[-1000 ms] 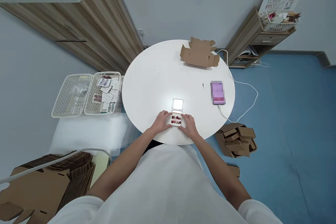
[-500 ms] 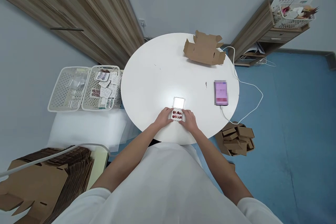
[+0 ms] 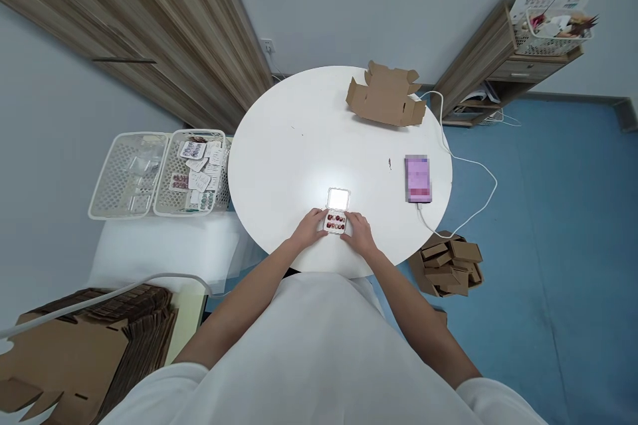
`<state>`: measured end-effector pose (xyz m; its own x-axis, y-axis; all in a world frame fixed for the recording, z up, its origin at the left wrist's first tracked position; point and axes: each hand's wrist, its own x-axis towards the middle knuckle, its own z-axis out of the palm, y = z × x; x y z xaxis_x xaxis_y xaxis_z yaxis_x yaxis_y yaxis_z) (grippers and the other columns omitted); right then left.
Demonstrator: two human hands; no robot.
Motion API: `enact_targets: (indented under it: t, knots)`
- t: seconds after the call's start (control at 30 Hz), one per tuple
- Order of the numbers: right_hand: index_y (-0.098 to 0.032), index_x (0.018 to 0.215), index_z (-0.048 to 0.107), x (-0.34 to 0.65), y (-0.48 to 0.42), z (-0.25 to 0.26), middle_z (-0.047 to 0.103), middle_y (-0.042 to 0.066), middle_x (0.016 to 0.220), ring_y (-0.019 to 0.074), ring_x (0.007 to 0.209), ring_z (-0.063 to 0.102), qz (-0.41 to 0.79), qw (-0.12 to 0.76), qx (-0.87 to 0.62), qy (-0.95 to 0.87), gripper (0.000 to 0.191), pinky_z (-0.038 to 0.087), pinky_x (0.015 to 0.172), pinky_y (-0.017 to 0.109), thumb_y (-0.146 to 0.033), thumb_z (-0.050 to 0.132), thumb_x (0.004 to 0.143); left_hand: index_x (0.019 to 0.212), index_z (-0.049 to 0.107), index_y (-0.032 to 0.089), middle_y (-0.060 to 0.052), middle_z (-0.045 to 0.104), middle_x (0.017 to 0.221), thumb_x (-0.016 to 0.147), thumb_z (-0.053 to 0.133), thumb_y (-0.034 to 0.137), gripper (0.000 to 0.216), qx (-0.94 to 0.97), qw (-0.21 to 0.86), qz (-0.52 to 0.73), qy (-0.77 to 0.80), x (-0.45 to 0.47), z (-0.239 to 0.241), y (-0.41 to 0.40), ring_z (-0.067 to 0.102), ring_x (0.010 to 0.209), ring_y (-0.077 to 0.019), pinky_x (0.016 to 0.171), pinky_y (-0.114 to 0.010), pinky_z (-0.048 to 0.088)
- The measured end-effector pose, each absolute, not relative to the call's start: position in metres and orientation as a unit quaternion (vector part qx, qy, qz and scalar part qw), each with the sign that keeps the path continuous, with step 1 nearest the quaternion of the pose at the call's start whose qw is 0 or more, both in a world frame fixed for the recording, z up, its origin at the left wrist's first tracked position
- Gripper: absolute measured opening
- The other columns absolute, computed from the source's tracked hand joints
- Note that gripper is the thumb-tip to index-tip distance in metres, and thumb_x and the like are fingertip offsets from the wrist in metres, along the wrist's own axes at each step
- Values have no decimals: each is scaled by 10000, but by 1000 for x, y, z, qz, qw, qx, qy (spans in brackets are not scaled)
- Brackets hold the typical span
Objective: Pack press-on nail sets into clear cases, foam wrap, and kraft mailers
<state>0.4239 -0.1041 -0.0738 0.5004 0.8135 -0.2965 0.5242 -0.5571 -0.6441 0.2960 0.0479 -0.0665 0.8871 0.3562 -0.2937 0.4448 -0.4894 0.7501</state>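
Observation:
A small clear plastic case (image 3: 337, 211) lies open near the front edge of the round white table (image 3: 299, 159). Its lower half holds rows of dark red press-on nails, and its lid shines bright white. My left hand (image 3: 310, 228) grips the case's left side with curled fingers. My right hand (image 3: 357, 234) holds the right side the same way. Both hands rest on the tabletop.
A flat unfolded cardboard box (image 3: 385, 95) lies at the table's far side, and a phone (image 3: 417, 178) on a white cable at the right. Two white mesh baskets (image 3: 159, 174) with nail packs stand left. Cardboard piles sit on the floor (image 3: 448, 263) and at bottom left (image 3: 84, 345).
My hands and the case have stayed almost still. The view has shifted slightly as my head moved.

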Motion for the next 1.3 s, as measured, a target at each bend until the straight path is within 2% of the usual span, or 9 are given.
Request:
enact_targets:
  t: [0.4,0.6,0.8,0.9,1.07,1.17,1.3]
  knots:
    - [-240,1284,332,423,-104,-73,438,74,1218,258,1104,413,312,248,-827,-396,686,363,890,417,-219,615,660,1260,397,243,-73,466,1104,650,634,197,655,860,452,-42,231,295,-63,46,473,1034,-242,897,-407,412]
    - [-238,1309,298,430,-105,-71,457,72,1206,243,1109,426,364,313,-808,-343,781,359,931,403,-227,659,617,1337,277,214,-94,467,1138,628,665,226,808,797,517,-43,311,295,-63,43,501,966,-212,855,-360,420]
    - [-211,1227,410,446,-113,-67,534,70,1112,164,936,548,474,440,-743,-174,634,435,850,343,-177,627,632,1203,477,189,-111,517,1145,667,633,247,561,687,598,-32,412,283,-61,31,518,971,-217,825,-332,415]
    - [-197,1161,473,443,-113,-67,560,71,1062,152,851,576,496,461,-729,-106,554,456,794,331,-186,619,627,1167,507,171,-108,530,1146,682,604,215,497,620,646,-12,445,279,-63,26,522,987,-200,848,-316,400]
    - [-207,1021,556,428,-104,-69,586,30,942,140,763,576,468,465,-748,-80,451,459,722,306,-153,601,576,1009,609,157,-73,618,968,678,557,175,336,593,693,8,409,284,-64,24,562,871,-169,823,-299,403]
    - [-214,974,560,423,-99,-71,574,10,898,118,699,559,446,470,-757,-83,426,458,687,291,-142,587,556,978,632,171,-52,640,923,677,539,168,315,592,711,12,378,286,-61,24,570,830,-162,800,-294,413]
    - [-220,962,528,419,-101,-67,556,2,899,97,665,540,461,521,-713,-88,426,460,680,293,-158,609,547,1040,609,184,-64,627,1011,673,575,188,368,573,714,37,400,281,-57,22,566,866,-158,819,-301,409]
